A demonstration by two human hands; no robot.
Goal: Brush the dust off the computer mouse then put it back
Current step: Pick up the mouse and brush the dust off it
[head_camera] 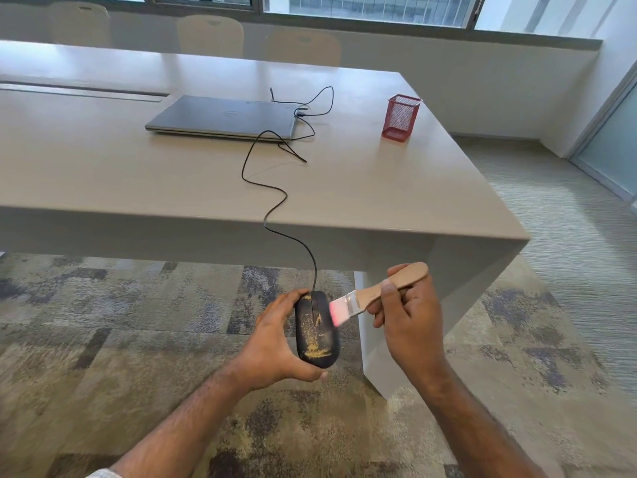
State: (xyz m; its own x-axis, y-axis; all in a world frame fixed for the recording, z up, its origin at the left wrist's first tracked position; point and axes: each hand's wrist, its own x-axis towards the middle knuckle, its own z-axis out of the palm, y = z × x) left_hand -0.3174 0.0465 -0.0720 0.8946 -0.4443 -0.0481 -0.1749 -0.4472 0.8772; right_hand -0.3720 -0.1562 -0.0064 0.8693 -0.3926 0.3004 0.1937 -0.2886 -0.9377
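Observation:
A black wired computer mouse (317,331) with yellowish dust across its top is held over the carpet, below the table's front edge. My left hand (275,343) grips it from the left and underneath. My right hand (408,313) holds a wooden-handled brush (372,294) whose pink bristles touch the mouse's upper right side. The mouse's black cable (265,188) runs up over the table edge to a closed grey laptop (224,117).
The grey table (103,167) also carries a red mesh pen holder (401,118) at the right. Its white leg (375,357) stands just right of the mouse. Chairs line the far side under the windows. Patterned carpet covers the floor.

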